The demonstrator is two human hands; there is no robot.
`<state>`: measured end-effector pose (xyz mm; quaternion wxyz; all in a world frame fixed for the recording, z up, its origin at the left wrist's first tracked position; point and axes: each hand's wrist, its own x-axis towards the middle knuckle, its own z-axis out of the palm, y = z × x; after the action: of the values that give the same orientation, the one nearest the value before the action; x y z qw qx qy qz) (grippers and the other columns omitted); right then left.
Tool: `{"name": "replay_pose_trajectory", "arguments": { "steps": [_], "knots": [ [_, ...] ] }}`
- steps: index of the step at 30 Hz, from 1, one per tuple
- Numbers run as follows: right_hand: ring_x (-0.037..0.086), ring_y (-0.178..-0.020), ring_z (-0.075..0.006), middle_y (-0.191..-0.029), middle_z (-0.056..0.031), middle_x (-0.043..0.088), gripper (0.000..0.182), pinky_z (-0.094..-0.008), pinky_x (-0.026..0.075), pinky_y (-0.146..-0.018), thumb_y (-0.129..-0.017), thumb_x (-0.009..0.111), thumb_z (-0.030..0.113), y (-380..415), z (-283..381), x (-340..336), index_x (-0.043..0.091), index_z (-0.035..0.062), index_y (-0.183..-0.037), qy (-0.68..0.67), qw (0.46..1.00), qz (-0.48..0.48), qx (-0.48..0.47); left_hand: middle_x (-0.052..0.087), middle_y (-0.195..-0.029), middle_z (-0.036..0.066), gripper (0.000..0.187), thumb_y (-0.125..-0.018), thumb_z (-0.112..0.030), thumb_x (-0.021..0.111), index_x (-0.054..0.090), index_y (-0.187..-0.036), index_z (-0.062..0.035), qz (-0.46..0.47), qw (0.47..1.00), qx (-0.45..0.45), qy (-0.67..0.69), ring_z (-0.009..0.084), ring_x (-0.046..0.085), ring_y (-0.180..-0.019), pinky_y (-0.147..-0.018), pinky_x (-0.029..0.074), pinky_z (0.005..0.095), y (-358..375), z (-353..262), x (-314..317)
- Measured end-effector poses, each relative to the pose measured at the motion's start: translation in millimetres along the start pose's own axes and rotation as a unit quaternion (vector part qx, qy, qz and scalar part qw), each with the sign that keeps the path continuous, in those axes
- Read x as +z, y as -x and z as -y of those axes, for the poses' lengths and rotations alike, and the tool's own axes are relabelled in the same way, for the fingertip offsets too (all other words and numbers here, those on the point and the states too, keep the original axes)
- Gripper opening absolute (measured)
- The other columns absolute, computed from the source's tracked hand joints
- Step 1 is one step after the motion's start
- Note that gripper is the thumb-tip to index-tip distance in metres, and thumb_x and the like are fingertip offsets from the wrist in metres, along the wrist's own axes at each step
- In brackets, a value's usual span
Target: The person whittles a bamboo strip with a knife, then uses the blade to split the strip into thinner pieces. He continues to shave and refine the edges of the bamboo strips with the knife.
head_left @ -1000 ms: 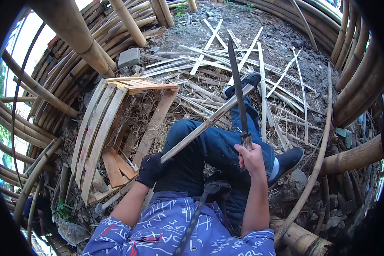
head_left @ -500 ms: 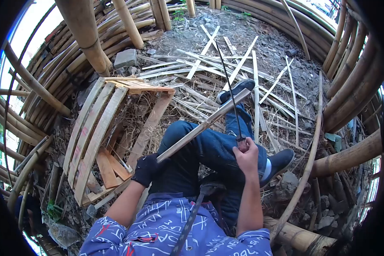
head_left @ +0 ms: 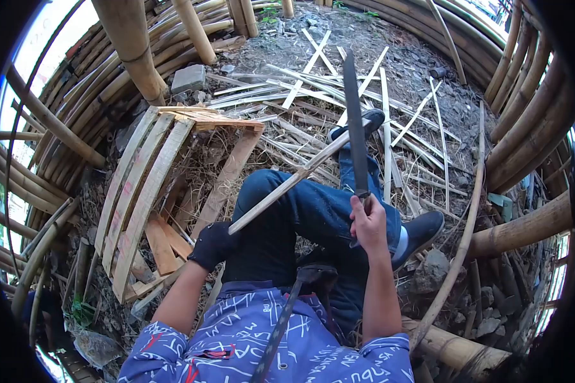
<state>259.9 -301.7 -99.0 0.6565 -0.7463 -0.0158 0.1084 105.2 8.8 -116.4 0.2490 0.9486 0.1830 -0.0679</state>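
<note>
My left hand (head_left: 212, 245), in a dark glove, is closed around the lower end of a long wooden strip (head_left: 287, 184). The strip slants up to the right across my raised knee. My right hand (head_left: 369, 223) is bare and wrapped round the handle of a long dark blade (head_left: 354, 115), which points away from me with its broad side showing. The blade passes across the strip's far end in this view; whether they touch I cannot tell.
A slatted wooden crate (head_left: 153, 191) stands at the left. Pale thin strips (head_left: 313, 96) lie scattered on the ground ahead. Bamboo poles (head_left: 530, 225) surround the spot, with a grey block (head_left: 188, 78) at the upper left and a large stone (head_left: 432, 271) at the right.
The blade has turned from edge-on to broad side showing, and its tip has swung right. My left hand and the strip's near end have shifted slightly left and away from me.
</note>
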Motion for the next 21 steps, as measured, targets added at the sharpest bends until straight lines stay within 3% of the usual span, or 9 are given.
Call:
{"name": "replay_pose_trajectory", "arguments": {
  "steps": [1,3,4,7,9,11,13,19,21],
  "knots": [
    [0.048,-0.042,-0.0099,-0.058,-0.0012,0.051,0.033,-0.027,0.038,-0.04,-0.092,0.066,0.031,0,-3,-2,0.052,0.0036,-0.08,-0.002,1.0,-0.003,0.002,0.067,-0.083,0.024,0.04,-0.085,-0.044,0.055,0.07,-0.089,-0.0074,-0.007,1.0,-0.003,0.004,0.0412,0.065,-0.083,-0.075,0.051,0.0495,2,0,0],
    [0.053,-0.047,-0.0164,-0.056,-0.0043,0.048,0.033,-0.0334,0.041,-0.047,-0.091,0.066,0.03,-4,-5,-10,0.052,0.0014,-0.082,0.229,0.963,-0.073,-0.123,0.067,-0.084,0.024,0.039,-0.085,-0.043,0.055,0.07,-0.089,-0.0073,-0.015,1.0,0.002,0.003,0.0414,0.065,-0.083,-0.075,0.051,0.0498,1,-3,-1],
    [0.059,-0.053,-0.0222,-0.058,-0.0092,0.053,0.031,-0.0376,0.044,-0.053,-0.09,0.067,0.029,-4,6,-15,0.056,0.0,-0.086,0.26,0.956,-0.099,-0.097,0.067,-0.084,0.024,0.039,-0.085,-0.043,0.055,0.07,-0.089,-0.0071,-0.012,1.0,-0.006,-0.003,0.0415,0.065,-0.083,-0.075,0.051,0.0499,0,-5,-1],
    [0.063,-0.057,-0.0253,-0.063,-0.0128,0.06,0.031,-0.0382,0.046,-0.055,-0.091,0.065,0.03,-3,13,-3,0.059,-0.0001,-0.091,0.163,0.969,-0.133,-0.132,0.067,-0.084,0.024,0.039,-0.085,-0.043,0.055,0.07,-0.09,-0.0067,-0.008,1.0,-0.011,-0.005,0.0416,0.065,-0.084,-0.075,0.051,0.0499,2,-4,0],
    [0.068,-0.066,-0.0335,-0.07,-0.0186,0.065,0.035,-0.04,0.049,-0.059,-0.092,0.063,0.032,5,13,12,0.061,-0.0015,-0.099,0.162,0.976,-0.092,-0.115,0.067,-0.084,0.024,0.04,-0.086,-0.043,0.055,0.07,-0.09,-0.0065,-0.01,1.0,-0.007,0.005,0.0417,0.065,-0.084,-0.075,0.051,0.0498,-1,-8,4],
    [0.068,-0.068,-0.0362,-0.072,-0.021,0.065,0.037,-0.0405,0.049,-0.06,-0.093,0.063,0.033,4,0,10,0.061,-0.0024,-0.103,0.244,0.957,-0.042,-0.148,0.067,-0.084,0.024,0.041,-0.085,-0.044,0.055,0.069,-0.09,-0.006,-0.014,1.0,-0.004,0.004,0.0416,0.065,-0.084,-0.075,0.051,0.0496,-2,-9,2],
    [0.067,-0.068,-0.0378,-0.073,-0.0226,0.065,0.038,-0.0409,0.049,-0.06,-0.093,0.062,0.033,-8,0,-4,0.061,-0.0029,-0.104,0.208,0.971,-0.006,-0.116,0.067,-0.084,0.024,0.041,-0.085,-0.044,0.056,0.069,-0.09,-0.006,-0.009,1.0,-0.018,-0.018,0.0414,0.065,-0.084,-0.075,0.051,0.0495,0,-15,-1],
    [0.066,-0.07,-0.0396,-0.074,-0.022,0.066,0.036,-0.0432,0.05,-0.06,-0.092,0.062,0.036,-4,2,11,0.062,-0.0002,-0.097,0.198,0.973,-0.083,-0.08,0.068,-0.084,0.023,0.042,-0.085,-0.046,0.057,0.07,-0.093,-0.0071,-0.008,0.999,-0.029,-0.04,0.0405,0.066,-0.084,-0.076,0.052,0.0491,0,-16,3],
    [0.066,-0.072,-0.0413,-0.075,-0.023,0.066,0.037,-0.0457,0.05,-0.062,-0.093,0.06,0.038,0,-5,7,0.062,0.0009,-0.096,0.292,0.937,-0.033,-0.192,0.068,-0.084,0.023,0.043,-0.084,-0.047,0.057,0.07,-0.094,-0.0075,-0.007,0.999,-0.02,-0.033,0.0403,0.066,-0.084,-0.076,0.052,0.049,-4,-16,7]
  ]
}}
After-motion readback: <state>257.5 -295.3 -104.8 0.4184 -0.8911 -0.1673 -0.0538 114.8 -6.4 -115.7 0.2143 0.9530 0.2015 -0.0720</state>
